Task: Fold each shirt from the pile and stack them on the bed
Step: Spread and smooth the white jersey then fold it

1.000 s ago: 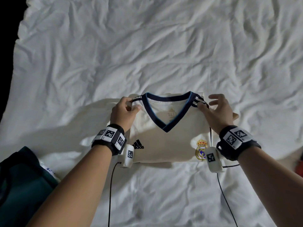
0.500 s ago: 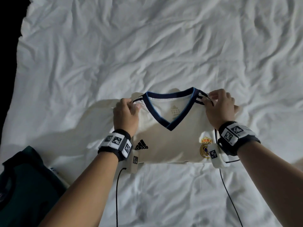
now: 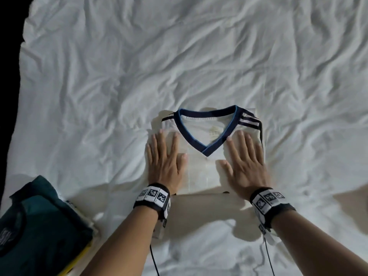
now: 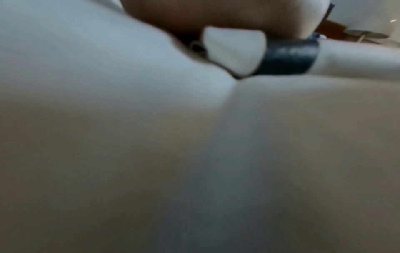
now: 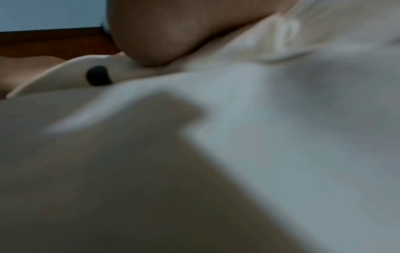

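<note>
A folded white football shirt (image 3: 203, 170) with a navy V-collar lies flat on the white bed sheet (image 3: 99, 96), collar pointing away from me. My left hand (image 3: 164, 156) lies palm down on the shirt's left half, fingers straight and spread. My right hand (image 3: 246, 160) presses flat on the right half the same way. Both chest badges are hidden under my hands. The two wrist views are blurred, showing only pale cloth (image 4: 194, 154) and the heel of a hand (image 5: 173, 34).
A folded dark green shirt (image 3: 37, 226) lies at the lower left on top of other folded clothes with a yellow edge. Rumpled sheet stretches far ahead and to the right. The bed's left edge drops into darkness. Thin black cables hang from both wristbands.
Both hands let go of the shoulders by the collar, slid back toward me and now lie flat on the shirt. The shirt has settled flat on the sheet.
</note>
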Tool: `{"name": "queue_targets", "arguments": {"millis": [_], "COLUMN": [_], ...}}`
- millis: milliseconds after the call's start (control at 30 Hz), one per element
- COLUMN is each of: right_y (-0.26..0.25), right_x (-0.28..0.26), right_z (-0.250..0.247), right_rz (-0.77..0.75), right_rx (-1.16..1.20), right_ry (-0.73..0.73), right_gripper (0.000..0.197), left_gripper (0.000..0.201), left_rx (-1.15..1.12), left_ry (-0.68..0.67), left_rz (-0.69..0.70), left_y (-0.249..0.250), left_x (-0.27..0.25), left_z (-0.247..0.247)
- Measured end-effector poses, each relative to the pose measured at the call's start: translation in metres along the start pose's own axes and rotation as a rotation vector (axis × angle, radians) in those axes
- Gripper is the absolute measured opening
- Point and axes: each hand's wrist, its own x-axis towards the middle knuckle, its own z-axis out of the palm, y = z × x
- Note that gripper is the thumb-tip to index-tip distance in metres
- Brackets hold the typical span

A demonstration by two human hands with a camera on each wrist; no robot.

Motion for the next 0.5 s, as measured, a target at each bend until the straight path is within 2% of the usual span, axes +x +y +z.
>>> {"name": "queue_targets", "arguments": {"millis": [133, 200, 233, 300, 367, 433, 500], "right_y": [0.027, 0.027, 0.022, 0.002, -0.016, -0.018, -0.005], "right_x": [-0.004, -0.002, -0.002, -0.002, -0.006, -0.011, -0.012], "right_z": [-0.001, -0.008, -0.013, -0.022, -0.017, -0.006, 0.002], "right_rz": [0.221, 0.345, 0.359, 0.223, -0.003, -0.055, 0.036], "right_rx": [0.1, 0.134, 0.124, 0.077, 0.015, -0.009, 0.014], "right_ry": [-0.007, 0.035, 0.077, 0.152, 0.109, 0.036, 0.03], "right_gripper": [0.07, 0.073, 0.073, 0.071, 0.067, 0.066, 0.066], "left_gripper": [0.071, 0.073, 0.074, 0.073, 0.073, 0.072, 0.069], "left_rx": [-0.059, -0.096, -0.107, -0.098, -0.047, -0.011, -0.011], "left_ry": [0.006, 0.071, 0.098, 0.087, 0.049, 0.036, 0.022], "left_rz": [-0.131, -0.192, -0.163, 0.043, 0.181, 0.15, 0.047], "left_y": [-0.018, -0.008, 0.003, 0.026, 0.042, 0.044, 0.037], "left_x": [0.0, -0.001, -0.004, -0.01, -0.017, -0.019, -0.018], "left_z": [-0.003, -0.013, -0.018, -0.021, -0.012, -0.002, 0.002]}}
